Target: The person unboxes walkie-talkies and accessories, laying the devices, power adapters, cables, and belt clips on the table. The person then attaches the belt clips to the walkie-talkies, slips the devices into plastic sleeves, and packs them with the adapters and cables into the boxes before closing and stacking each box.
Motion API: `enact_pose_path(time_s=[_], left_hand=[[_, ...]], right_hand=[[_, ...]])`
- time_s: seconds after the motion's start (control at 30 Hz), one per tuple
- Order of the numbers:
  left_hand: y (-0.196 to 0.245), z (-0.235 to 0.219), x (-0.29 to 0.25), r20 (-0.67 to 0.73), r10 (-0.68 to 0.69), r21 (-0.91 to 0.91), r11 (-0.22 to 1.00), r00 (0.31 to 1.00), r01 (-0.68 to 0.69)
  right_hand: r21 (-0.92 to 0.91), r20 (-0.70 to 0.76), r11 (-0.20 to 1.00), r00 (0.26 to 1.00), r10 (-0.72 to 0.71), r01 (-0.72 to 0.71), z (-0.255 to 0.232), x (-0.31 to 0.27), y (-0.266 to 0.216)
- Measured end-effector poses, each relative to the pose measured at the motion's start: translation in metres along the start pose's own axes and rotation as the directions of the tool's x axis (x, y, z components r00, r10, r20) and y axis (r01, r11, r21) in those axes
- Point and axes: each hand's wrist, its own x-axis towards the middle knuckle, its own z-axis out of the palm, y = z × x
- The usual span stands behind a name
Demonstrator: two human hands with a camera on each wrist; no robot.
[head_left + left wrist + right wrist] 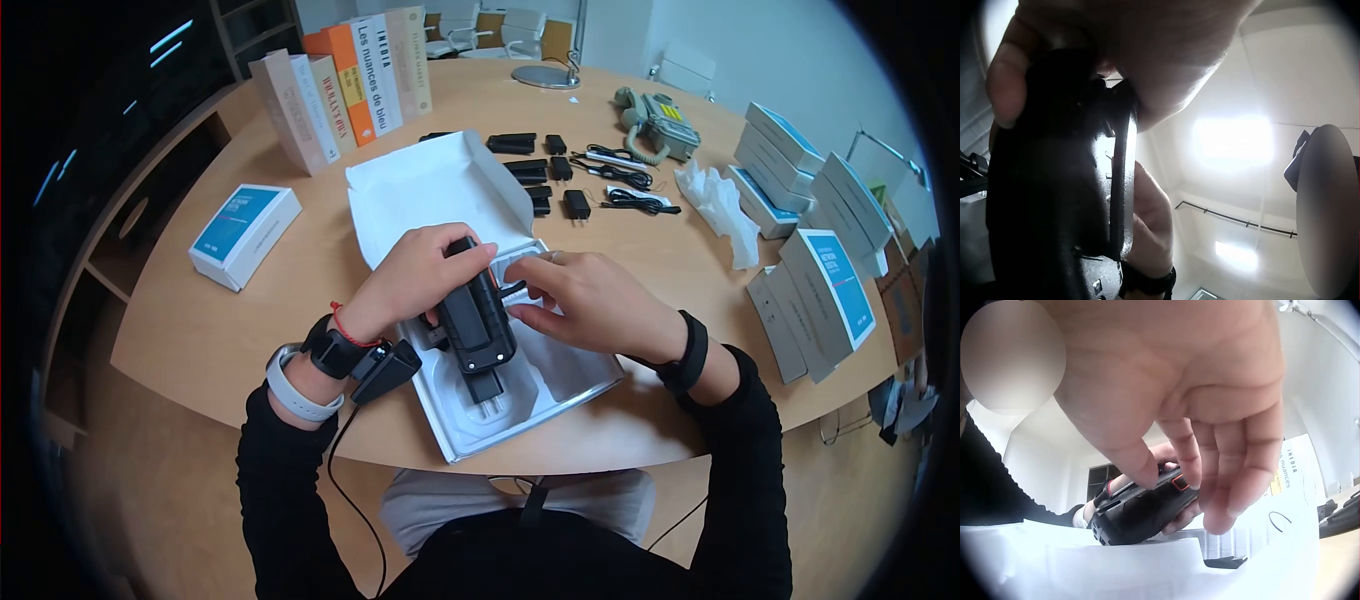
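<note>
My left hand [425, 270] grips a black handheld device [475, 325], its thumb across the upper end. The device is tilted over an opened white box [590, 375]. A clip-like bar [1124, 181] runs along it in the left wrist view. My right hand [585, 295] is at the device's right side, thumb and forefinger apart around a small black tab [514, 290]. In the right wrist view, the forefinger reaches an orange-outlined spot [1180, 482] on the casing, the other fingers hanging loosely. Below the device, a black plug adapter [485, 390] lies in the box tray.
Behind the box lie several black devices [512, 143], adapters [577, 205] and coiled cables [640, 203]. Blue-and-white boxes stand left [245, 235] and right [815, 290], near crumpled white wrapping [722, 210]. Books [345, 90] and a desk phone [657, 123] stand farther back.
</note>
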Motion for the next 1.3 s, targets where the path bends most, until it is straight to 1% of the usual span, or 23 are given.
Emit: enact_pose_path(time_s=[0.07,0.1,0.17,0.2,0.27,0.33,0.4,0.43,0.5,0.57,0.63,0.7,0.73,0.8,0.87,0.9,0.97,1.03,1.1,1.17,1.2,1.23,1.3], left_hand=[[0.002,0.001,-0.002,-0.016,0.006,-0.011,1.000,1.000,-0.006],[0.003,0.001,-0.003,-0.024,0.015,-0.017,1.000,1.000,-0.015],[0.005,0.001,-0.006,-0.051,0.025,-0.016,1.000,0.998,-0.026],[0.006,0.000,-0.006,-0.073,0.038,-0.012,0.999,0.997,-0.039],[0.001,0.000,-0.005,-0.071,0.040,-0.003,0.999,0.997,-0.041],[-0.001,-0.001,-0.004,-0.066,0.046,0.007,0.999,0.997,-0.045],[-0.002,-0.001,-0.003,0.014,-0.016,-0.014,1.000,1.000,0.016],[0.000,-0.001,-0.003,0.014,-0.016,-0.013,1.000,1.000,0.016],[0.004,0.000,-0.006,0.047,-0.056,0.064,0.997,0.997,0.053],[0.004,0.000,-0.008,0.028,-0.022,0.059,0.998,0.999,0.020],[0.005,0.002,-0.009,0.010,0.015,0.053,0.998,1.000,-0.016],[0.006,0.003,-0.010,-0.059,0.061,-0.101,0.993,0.996,-0.066],[0.005,0.004,-0.011,-0.058,0.061,-0.103,0.992,0.996,-0.067],[0.003,0.004,-0.010,-0.041,0.056,-0.212,0.975,0.998,-0.063],[0.001,0.005,-0.010,-0.024,0.048,-0.233,0.971,0.999,-0.052],[0.001,0.006,-0.010,-0.008,0.039,-0.251,0.967,0.999,-0.040],[-0.004,0.007,-0.008,-0.007,0.063,-0.293,0.954,0.998,-0.063],[-0.007,0.009,-0.005,-0.009,0.088,-0.333,0.939,0.996,-0.086],[-0.009,0.011,-0.004,-0.009,0.078,-0.435,0.897,0.997,-0.074],[-0.011,0.012,-0.003,-0.007,0.072,-0.372,0.926,0.997,-0.069],[-0.012,0.012,-0.002,-0.006,0.064,-0.307,0.950,0.998,-0.063],[-0.011,0.010,-0.002,-0.008,0.062,-0.305,0.950,0.998,-0.062],[-0.012,0.002,-0.002,-0.004,0.179,-0.079,0.981,0.984,-0.178]], right_hand=[[0.010,0.131,0.999,0.991,0.035,-0.037,-0.004,0.000,-0.001],[0.010,0.134,0.999,0.990,0.031,-0.032,-0.006,0.000,-0.003],[0.155,0.229,0.980,0.970,0.087,-0.124,-0.013,0.001,-0.009],[0.157,0.231,0.980,0.969,0.084,-0.122,-0.015,0.002,-0.013],[0.336,0.180,0.930,0.979,0.092,-0.149,-0.015,0.001,-0.020],[0.275,0.183,0.954,0.981,0.070,-0.119,-0.012,-0.002,-0.022],[0.212,0.186,0.973,0.981,0.047,-0.086,-0.010,-0.004,-0.021],[0.165,0.188,0.984,0.982,0.031,-0.063,-0.008,-0.006,-0.018],[0.119,0.191,0.992,0.981,0.017,-0.040,-0.007,-0.007,-0.017],[0.086,0.236,0.994,0.970,0.049,-0.071,-0.009,-0.006,-0.020],[0.096,0.206,0.993,0.978,0.041,-0.061,-0.008,-0.005,-0.020],[0.105,0.176,0.993,0.984,0.031,-0.050,-0.009,-0.005,-0.020],[0.116,0.199,0.991,0.979,0.040,-0.064,-0.010,-0.004,-0.021],[0.123,0.224,0.989,0.973,0.052,-0.081,-0.011,-0.003,-0.020],[0.215,0.239,0.973,0.971,0.033,-0.086,-0.009,-0.003,-0.019],[0.213,0.239,0.973,0.970,0.037,-0.090,-0.009,-0.002,-0.019],[0.281,0.258,0.943,0.960,0.105,-0.178,-0.010,-0.001,-0.020],[0.328,0.262,0.919,0.956,0.132,-0.217,-0.015,0.001,-0.018],[0.376,0.269,0.892,0.951,0.154,-0.251,-0.017,0.003,-0.013],[0.289,0.307,0.921,0.937,0.169,-0.261,-0.013,0.002,-0.006],[0.290,0.306,0.921,0.937,0.167,-0.259,-0.014,0.002,-0.005],[0.288,0.296,0.922,0.939,0.172,-0.260,-0.013,0.002,-0.004],[0.291,0.288,0.921,0.942,0.174,-0.260,-0.012,0.001,-0.004]])
